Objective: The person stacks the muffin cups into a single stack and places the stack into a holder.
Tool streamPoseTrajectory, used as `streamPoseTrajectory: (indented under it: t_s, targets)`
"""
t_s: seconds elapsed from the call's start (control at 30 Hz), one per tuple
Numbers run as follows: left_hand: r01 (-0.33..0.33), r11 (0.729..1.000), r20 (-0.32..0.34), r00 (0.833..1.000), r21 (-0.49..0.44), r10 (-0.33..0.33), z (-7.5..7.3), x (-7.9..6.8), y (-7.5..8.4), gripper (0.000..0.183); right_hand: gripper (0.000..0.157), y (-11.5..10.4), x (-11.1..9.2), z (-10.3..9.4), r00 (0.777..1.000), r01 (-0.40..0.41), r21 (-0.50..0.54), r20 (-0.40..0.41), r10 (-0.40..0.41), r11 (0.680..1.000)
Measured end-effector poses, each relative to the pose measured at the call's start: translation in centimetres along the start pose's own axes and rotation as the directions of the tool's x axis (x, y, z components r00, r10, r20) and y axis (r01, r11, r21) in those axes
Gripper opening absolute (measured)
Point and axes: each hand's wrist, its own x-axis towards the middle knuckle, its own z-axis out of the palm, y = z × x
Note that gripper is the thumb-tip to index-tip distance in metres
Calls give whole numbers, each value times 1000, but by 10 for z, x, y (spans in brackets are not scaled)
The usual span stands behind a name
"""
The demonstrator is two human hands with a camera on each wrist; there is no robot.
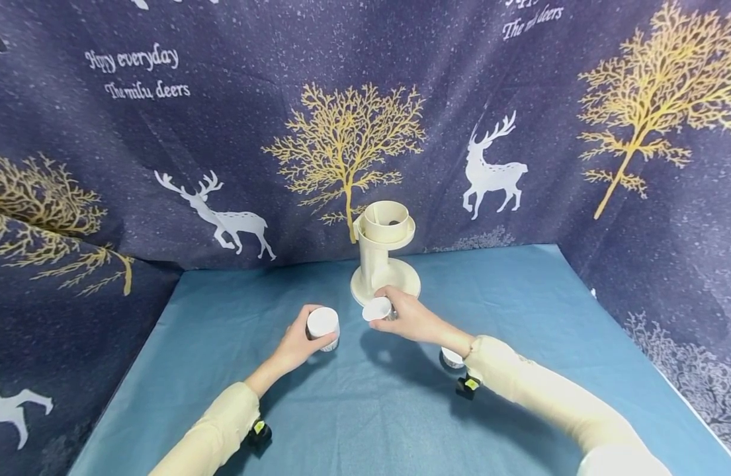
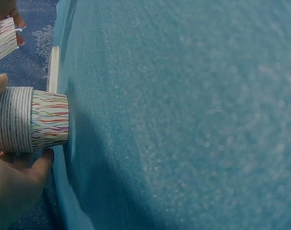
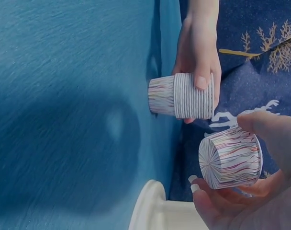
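Observation:
My left hand (image 1: 295,342) grips a stack of paper baking cups (image 1: 323,322), thumb on the near side and fingers round the far side. In the left wrist view the nested white rims of the stack (image 2: 16,120) show, with coloured wavy lines on the lowest cup; its base is right at the cloth. My right hand (image 1: 413,318) holds a single paper baking cup (image 1: 378,309) between thumb and fingers, above the table and slightly tilted. Its pleated base and striped side (image 3: 231,160) show in the right wrist view. Both hands are in front of the cream stand (image 1: 374,261).
The cream stand has a round base and a ring-shaped holder (image 1: 386,228) on top, at the back of the blue-covered table (image 1: 365,410). Another paper baking cup (image 1: 452,358) stands under my right wrist, partly hidden. A dark patterned curtain (image 1: 240,132) hangs behind the table.

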Motion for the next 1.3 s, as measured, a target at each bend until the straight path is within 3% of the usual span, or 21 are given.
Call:
streamPoseTrajectory:
  t_s: [0.5,1.03,1.3]
  targets:
    - [-4,1000,6,1000,2,4,1,1,0,61,59,-6,8,10,999,-7,-29,39,8,1000]
    - [-19,1000,7,1000,5,19,1,0,0,61,57,-6,14,17,999,39,-50,40,-37,998]
    - [-2,1000,32,999,2,2,1,-1,0,62,58,-9,15,18,998,25,-49,65,-22,999]
